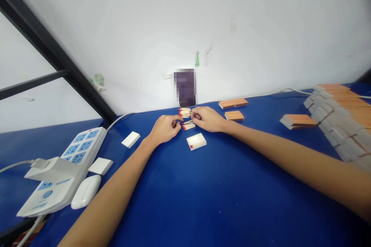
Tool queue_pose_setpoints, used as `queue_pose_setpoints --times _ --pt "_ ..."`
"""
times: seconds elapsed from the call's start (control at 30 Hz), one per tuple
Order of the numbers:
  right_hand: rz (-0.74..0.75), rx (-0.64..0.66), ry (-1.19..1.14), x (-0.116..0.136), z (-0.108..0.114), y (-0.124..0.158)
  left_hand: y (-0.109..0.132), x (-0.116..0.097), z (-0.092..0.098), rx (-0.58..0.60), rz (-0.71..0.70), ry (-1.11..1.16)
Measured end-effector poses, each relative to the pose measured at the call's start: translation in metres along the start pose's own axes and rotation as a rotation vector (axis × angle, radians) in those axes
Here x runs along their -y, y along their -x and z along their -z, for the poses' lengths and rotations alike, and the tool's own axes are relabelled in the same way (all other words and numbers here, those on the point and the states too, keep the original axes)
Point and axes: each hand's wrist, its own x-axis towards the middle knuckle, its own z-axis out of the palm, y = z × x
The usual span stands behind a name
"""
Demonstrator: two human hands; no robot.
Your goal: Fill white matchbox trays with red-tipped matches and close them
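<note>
Between my two hands lie two small groups of red-headed wooden matches: a farther pile of matches [184, 112] and a nearer bunch of matches [189, 125]. My left hand [165, 128] is curled at the red-head side, its fingertips closed on matches at the near bunch. From the right, my right hand [208, 119] has its fingers bent together at the plain ends of the matches. How many each hand pinches is too small to tell. Just in front lies a white open matchbox tray [198, 140] with a few matches along its near edge.
A phone [187, 88] leans on the wall behind the matches. Orange matchboxes [234, 103] lie to the right, with a large stack [344, 119] beyond. At left are white trays [131, 139], a power strip [84, 150] and a white earbud case [86, 192]. The table [185, 200] is blue.
</note>
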Motion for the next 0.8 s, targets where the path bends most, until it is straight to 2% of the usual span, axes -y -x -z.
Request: queue_pose_setpoints --times 0.8 --pt "0.004 0.048 -0.060 -0.0045 -0.0006 -0.0007 0.0008 -0.0015 0.0013 0.014 -0.001 0.071"
